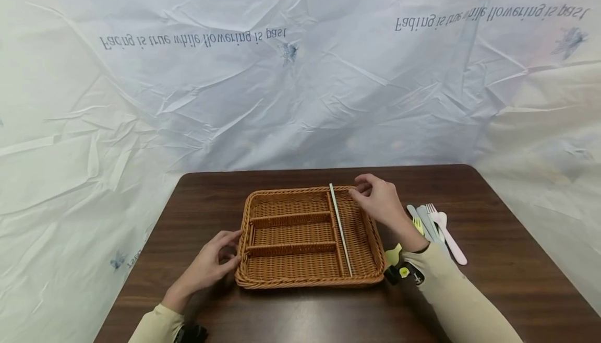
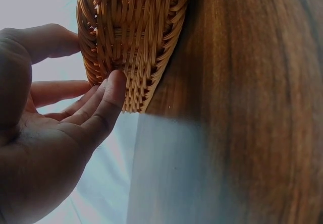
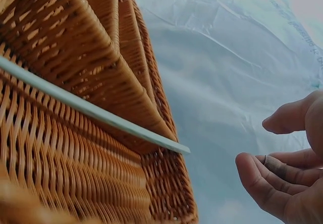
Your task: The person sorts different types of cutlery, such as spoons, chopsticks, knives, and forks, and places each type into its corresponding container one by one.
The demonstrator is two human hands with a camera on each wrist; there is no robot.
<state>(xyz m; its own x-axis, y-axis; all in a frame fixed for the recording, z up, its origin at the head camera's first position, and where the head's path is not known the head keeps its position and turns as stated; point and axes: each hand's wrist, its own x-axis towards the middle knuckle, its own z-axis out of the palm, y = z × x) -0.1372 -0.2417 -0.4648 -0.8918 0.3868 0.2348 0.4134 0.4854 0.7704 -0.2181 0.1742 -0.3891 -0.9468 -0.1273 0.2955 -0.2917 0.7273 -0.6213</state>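
A slim, pale, straight stick (image 1: 341, 228) is seen slightly right of the frame's centre, in the right-hand compartment of a brown woven rectangular basket (image 1: 291, 283). Its long axis is run from top to bottom of the frame, tipped slightly leftward at the upper end and nearly parallel to the woven cross divider (image 1: 335, 238) just beside it. The upper tip is carried past the far rim, as is shown in the right wrist view; whether the lower end is rested on the basket floor cannot be told.

The nearer hand is the right hand (image 1: 381, 200), held by the basket's upper right corner, just right of that tip; its fingers are bent, a gap is left between thumb and forefinger, and nothing is held. The left hand (image 1: 208, 262) is placed well apart from the stick, at the basket's left end, which is touched by its loosely bent, parted fingers and thumb.
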